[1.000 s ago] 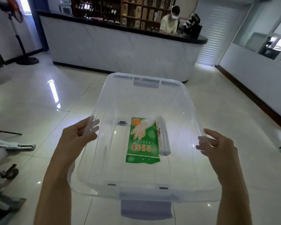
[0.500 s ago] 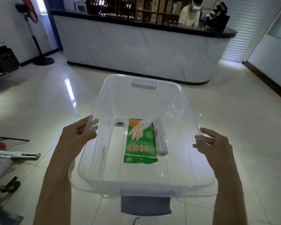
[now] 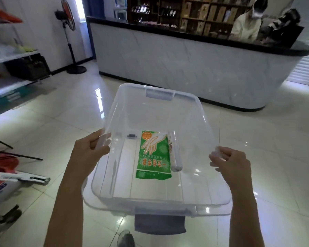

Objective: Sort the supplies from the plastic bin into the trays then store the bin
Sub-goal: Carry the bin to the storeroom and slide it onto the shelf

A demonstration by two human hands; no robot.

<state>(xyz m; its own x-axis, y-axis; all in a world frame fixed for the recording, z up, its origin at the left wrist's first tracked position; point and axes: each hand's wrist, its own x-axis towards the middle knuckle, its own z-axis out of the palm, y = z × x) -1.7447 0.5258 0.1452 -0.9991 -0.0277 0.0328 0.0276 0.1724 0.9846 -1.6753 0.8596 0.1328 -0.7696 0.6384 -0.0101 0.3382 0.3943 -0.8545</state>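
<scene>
So the plastic bin (image 3: 114, 111) is a big see-through tub, rectangular with rounded corners, a grey-blue latch handle on the far end and another on the near end. It's carried in mid-air above the glossy tiled floor (image 3: 257, 132), held level out in front of the person.

Left hand (image 3: 89, 150) grips the left rim, fingers curled over the edge with the thumb on the outside. Right hand (image 3: 230, 163) does the same on the right rim, fingers wrapped round the lip.

Inside, on the bottom, a flat green packet (image 3: 152, 157) with orange lettering and a glove drawing printed on it. Right beside it, touching its right edge, a slim whitish roll (image 3: 174, 154), lying lengthwise. There's also a tiny dark thing (image 3: 131, 135) just left of the packet's top corner; too small to say what it is.

A white marble-look counter (image 3: 185, 68) with a black top stands well beyond the bin, a person (image 3: 246, 27) behind it. A standing fan (image 3: 68, 24) at far left, shelving (image 3: 11, 56) next to it.
</scene>
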